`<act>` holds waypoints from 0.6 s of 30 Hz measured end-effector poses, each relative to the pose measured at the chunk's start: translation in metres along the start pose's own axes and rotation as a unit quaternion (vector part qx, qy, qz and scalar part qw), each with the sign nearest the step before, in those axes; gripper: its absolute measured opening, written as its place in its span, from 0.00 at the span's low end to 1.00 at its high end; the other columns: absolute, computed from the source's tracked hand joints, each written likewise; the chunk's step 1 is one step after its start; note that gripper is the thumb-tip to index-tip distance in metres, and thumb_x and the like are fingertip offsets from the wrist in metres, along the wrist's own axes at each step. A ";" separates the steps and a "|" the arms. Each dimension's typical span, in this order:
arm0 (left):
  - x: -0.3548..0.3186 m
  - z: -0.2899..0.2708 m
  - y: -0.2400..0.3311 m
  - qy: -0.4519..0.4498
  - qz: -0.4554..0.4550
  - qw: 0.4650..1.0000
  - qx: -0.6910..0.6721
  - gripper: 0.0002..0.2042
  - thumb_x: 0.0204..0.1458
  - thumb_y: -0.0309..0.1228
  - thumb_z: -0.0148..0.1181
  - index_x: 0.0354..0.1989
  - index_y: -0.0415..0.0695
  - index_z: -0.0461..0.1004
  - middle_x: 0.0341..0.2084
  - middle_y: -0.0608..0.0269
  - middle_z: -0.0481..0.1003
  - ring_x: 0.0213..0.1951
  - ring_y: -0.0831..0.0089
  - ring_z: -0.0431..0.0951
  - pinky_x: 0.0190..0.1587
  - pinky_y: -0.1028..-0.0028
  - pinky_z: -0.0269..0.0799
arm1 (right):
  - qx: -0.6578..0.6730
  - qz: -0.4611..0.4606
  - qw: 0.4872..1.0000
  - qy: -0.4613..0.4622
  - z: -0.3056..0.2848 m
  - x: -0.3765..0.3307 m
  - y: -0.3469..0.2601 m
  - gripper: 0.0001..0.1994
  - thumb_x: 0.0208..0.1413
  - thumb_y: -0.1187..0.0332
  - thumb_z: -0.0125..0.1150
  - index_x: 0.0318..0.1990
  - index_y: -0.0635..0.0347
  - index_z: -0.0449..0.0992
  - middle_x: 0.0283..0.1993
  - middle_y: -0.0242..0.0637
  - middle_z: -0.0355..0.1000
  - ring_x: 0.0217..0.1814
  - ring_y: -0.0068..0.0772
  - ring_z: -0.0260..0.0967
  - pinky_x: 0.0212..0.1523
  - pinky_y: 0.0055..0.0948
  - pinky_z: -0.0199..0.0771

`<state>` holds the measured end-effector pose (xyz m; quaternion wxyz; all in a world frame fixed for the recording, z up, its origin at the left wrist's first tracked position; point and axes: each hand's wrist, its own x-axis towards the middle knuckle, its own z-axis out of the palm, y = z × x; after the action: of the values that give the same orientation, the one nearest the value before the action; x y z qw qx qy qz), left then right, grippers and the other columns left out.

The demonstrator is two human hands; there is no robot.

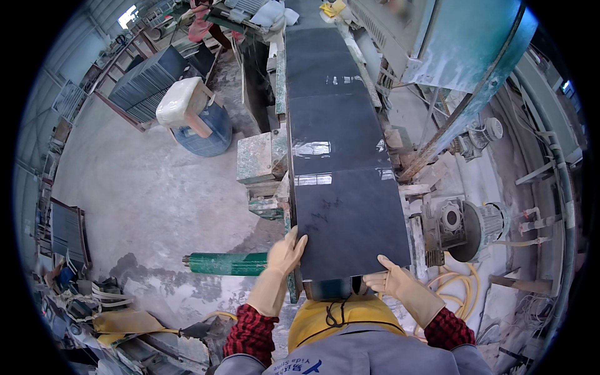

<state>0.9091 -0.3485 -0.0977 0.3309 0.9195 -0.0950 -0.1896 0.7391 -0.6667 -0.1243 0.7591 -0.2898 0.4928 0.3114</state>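
Note:
A dark grey polished stone slab (pixel 350 225) lies flat on a narrow conveyor in front of me, its near edge just ahead of my waist. My left hand (pixel 286 251), in a cream rubber glove, rests against the slab's left edge near the close corner, fingers stretched forward. At the near right corner is my right hand (pixel 394 279), gloved the same way, thumb raised and fingers pointing left along the front edge. Whether its fingertips reach under the slab is hidden. Further dark slabs (pixel 331 125) lie in line beyond, some with bright reflections.
Left of the conveyor sticks out a green roller (pixel 228 264). A blue barrel (pixel 206 132) and stacked slabs (pixel 147 78) stand farther left. Motors (pixel 465 228) and a yellow hose (pixel 465 284) are on the right, beneath a large blue-green machine panel (pixel 475 50).

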 end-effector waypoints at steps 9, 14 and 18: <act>-0.046 -0.061 -0.002 0.092 -0.041 0.987 -0.122 0.22 0.67 0.40 0.54 0.65 0.42 0.71 0.28 0.55 0.83 0.26 0.70 0.83 0.31 0.72 0.79 | -0.358 -0.530 0.768 -0.032 0.028 -0.042 -0.007 0.20 0.67 0.58 0.62 0.50 0.71 0.81 0.36 0.47 0.83 0.31 0.37 0.81 0.37 0.30 0.82; -0.153 0.000 -0.050 0.098 -0.150 0.960 -0.214 0.24 0.69 0.40 0.51 0.65 0.36 0.69 0.32 0.54 0.84 0.29 0.71 0.84 0.35 0.72 0.80 | -0.708 -0.632 0.314 -0.022 0.110 -0.067 -0.011 0.17 0.61 0.64 0.59 0.56 0.57 0.74 0.60 0.46 0.69 0.62 0.48 0.66 0.58 0.46 0.67; -0.254 0.051 -0.110 0.123 -0.191 0.955 -0.190 0.26 0.68 0.44 0.51 0.66 0.38 0.69 0.34 0.55 0.82 0.33 0.68 0.84 0.39 0.70 0.80 | -0.644 -0.747 0.160 0.031 0.109 -0.023 0.007 0.16 0.60 0.60 0.58 0.51 0.56 0.74 0.55 0.43 0.68 0.57 0.49 0.64 0.60 0.49 0.62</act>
<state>0.6620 -0.2179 -0.1321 0.4664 0.8567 0.1621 -0.1492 0.7884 -0.5851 -0.0664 0.1519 -0.9132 -0.3151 -0.2091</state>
